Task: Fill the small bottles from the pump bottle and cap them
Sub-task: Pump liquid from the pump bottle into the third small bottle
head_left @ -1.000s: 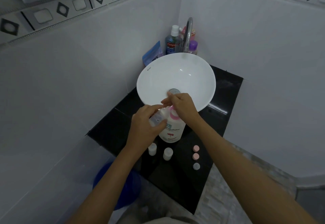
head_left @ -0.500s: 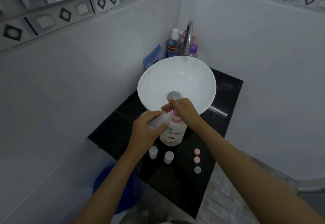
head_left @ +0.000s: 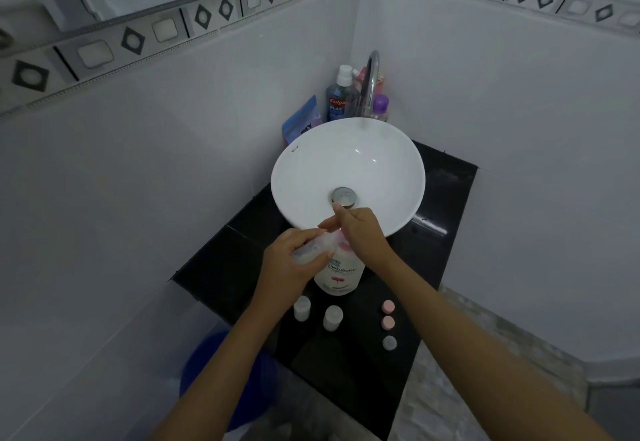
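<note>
A white pump bottle (head_left: 341,276) with a pink flower label stands on the black counter (head_left: 440,198) in front of the basin. My right hand (head_left: 360,229) rests on top of its pump head, which is hidden under the palm. My left hand (head_left: 289,264) holds a small clear bottle (head_left: 311,248) tilted on its side, its mouth toward the pump spout. Two more small bottles, one (head_left: 301,308) and another (head_left: 332,317), stand uncapped near the counter's front. Three caps lie in a row at the right: pink (head_left: 388,306), pink (head_left: 387,322), grey (head_left: 389,342).
A white round basin (head_left: 301,177) with a metal drain fills the counter's back. Behind it stand a curved tap (head_left: 371,84), a mouthwash bottle (head_left: 337,98), a purple bottle (head_left: 380,107) and a blue pouch (head_left: 302,119). A blue bucket (head_left: 221,385) sits on the floor below left.
The view has tilted slightly, so everything sits a little lower in frame. My left hand has tipped the small bottle flatter against the spout; my right hand stays on the pump.
</note>
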Tool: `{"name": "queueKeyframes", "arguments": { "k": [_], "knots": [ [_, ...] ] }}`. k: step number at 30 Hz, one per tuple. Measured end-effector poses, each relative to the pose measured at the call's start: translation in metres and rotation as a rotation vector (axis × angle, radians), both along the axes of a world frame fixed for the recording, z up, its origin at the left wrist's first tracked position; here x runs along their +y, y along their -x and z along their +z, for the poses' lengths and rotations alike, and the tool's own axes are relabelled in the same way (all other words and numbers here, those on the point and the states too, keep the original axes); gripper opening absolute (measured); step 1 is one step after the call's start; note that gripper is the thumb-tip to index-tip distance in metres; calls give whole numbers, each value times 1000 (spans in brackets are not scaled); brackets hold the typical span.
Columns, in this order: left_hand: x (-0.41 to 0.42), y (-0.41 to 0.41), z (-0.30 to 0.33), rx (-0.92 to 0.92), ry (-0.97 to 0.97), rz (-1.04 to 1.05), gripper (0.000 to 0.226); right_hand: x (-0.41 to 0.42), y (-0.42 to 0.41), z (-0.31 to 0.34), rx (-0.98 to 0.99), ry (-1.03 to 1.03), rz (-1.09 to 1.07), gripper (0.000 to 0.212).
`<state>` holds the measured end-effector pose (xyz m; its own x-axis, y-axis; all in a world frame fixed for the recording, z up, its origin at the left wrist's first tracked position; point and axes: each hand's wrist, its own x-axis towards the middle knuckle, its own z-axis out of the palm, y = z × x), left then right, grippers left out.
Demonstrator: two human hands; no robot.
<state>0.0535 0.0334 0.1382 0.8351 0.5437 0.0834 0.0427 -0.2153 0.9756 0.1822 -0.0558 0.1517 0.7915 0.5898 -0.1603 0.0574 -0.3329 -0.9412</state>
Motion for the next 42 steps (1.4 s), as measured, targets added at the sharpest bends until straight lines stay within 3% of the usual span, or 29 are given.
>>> {"name": "queueKeyframes", "arguments": {
  "k": [4, 10, 18, 30, 37, 42],
  "knots": [
    [2, -2, 9, -38, 24, -14, 29, -3, -7, 15, 26, -7, 48, 44],
    [3, -1, 5, -15, 15, -24, 30, 0, -1, 1, 23, -70, -46, 46],
    [1, -1, 7, -6, 57, -27, 27, -3, -1, 11, 11, -15, 36, 45],
    [0, 1, 6, 24, 28, -44, 27, 2, 3, -1, 53, -27, -75, 46],
    [3, 1, 17, -6, 26, -42, 26, -1, -4, 16, -14, 36, 7, 43],
    [6, 0, 13, -2, -5, -56, 33, -2, 1, 10, -24, -56, -54, 43]
  ]
}}
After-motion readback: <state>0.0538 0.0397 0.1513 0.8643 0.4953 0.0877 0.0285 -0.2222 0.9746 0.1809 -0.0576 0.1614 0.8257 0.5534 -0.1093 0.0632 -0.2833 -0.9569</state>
